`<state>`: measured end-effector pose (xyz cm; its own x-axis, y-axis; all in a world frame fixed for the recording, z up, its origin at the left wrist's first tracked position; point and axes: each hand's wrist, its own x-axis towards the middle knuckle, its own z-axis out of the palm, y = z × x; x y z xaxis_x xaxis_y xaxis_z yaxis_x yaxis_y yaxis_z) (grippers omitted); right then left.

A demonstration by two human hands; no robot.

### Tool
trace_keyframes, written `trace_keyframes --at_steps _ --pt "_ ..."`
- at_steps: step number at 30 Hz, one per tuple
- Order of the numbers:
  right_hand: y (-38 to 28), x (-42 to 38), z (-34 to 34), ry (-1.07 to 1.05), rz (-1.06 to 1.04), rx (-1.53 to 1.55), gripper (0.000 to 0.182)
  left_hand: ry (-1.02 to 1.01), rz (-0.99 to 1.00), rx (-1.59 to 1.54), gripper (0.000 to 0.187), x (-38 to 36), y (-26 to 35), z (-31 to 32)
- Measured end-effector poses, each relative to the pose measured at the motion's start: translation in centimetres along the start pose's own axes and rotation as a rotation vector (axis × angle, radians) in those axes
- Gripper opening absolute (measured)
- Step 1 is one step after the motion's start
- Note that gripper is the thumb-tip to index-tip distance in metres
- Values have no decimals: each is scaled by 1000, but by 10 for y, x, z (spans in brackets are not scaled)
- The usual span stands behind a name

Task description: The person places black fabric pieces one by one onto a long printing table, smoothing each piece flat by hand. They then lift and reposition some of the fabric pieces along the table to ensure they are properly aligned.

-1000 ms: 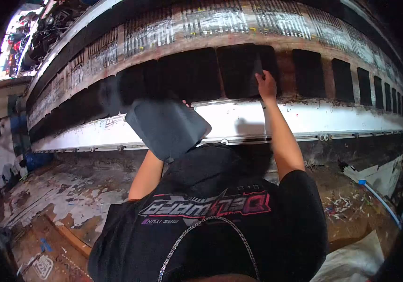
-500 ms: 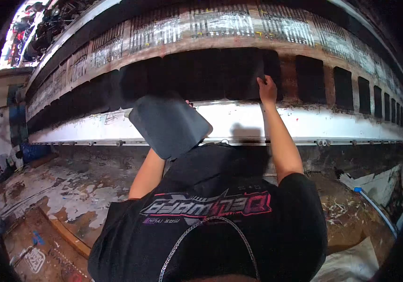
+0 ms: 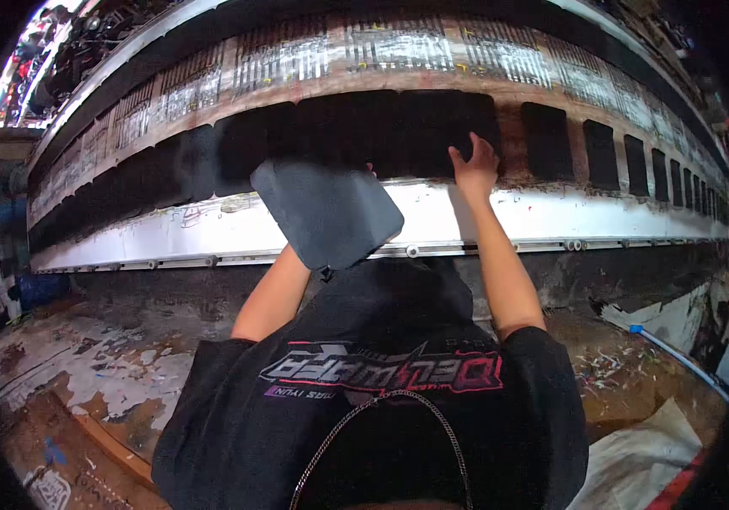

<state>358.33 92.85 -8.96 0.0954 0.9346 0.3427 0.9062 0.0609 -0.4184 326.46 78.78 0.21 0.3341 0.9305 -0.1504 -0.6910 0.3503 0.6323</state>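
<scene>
A dark, flat panel with rounded corners [image 3: 330, 212] is held tilted above the table's near edge. Its holder, my left hand [image 3: 370, 170], is mostly hidden behind it; only fingertips show at the upper right edge. My right hand [image 3: 476, 167] has its fingers apart and empty, over the lower right part of a black panel [image 3: 445, 127] lying on the table. More black panels lie side by side in a row to the left, and others [image 3: 546, 140] lie spaced out to the right.
The long table has a white near strip [image 3: 169, 225] and a metal rail [image 3: 411, 252] along its front edge. Striped printed patches [image 3: 398, 47] run behind the panels. A blue-ended pipe [image 3: 679, 357] and crumpled sheet [image 3: 636, 459] are at the lower right.
The held panel has shifted right and slightly up in view. My right hand has let go of the black panel's right edge, which now lies flat, and its fingers have spread.
</scene>
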Motion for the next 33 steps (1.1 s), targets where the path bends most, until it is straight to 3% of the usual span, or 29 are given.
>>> trace_keyframes --at_steps 5,7,10,20,22,24,26,27,30,33 --pt "45 -12 32 96 102 -134 56 -1 22 122 53 7 -10 9" --pt "62 -11 42 -58 350 -33 46 10 40 175 53 6 -12 12" --pt "75 -17 45 -71 185 79 38 33 61 264 53 3 -16 19" --pt "56 -22 27 -26 135 185 30 49 126 465 53 -1 -18 32" --pt "26 -19 3 140 87 16 31 39 138 498 53 3 -18 33" --pt "-30 -19 -33 -351 296 652 34 27 146 509 53 8 -20 32" --pt "-82 -31 -74 -736 385 942 37 51 80 423 52 11 -26 18" --pt "-92 -43 -75 -767 272 874 35 73 15 341 51 17 -31 8" --pt "-89 -49 -79 -791 282 837 33 149 -176 93 49 31 -46 -9" --pt "-70 -43 -84 -717 259 718 34 236 -198 -131 42 40 -57 5"
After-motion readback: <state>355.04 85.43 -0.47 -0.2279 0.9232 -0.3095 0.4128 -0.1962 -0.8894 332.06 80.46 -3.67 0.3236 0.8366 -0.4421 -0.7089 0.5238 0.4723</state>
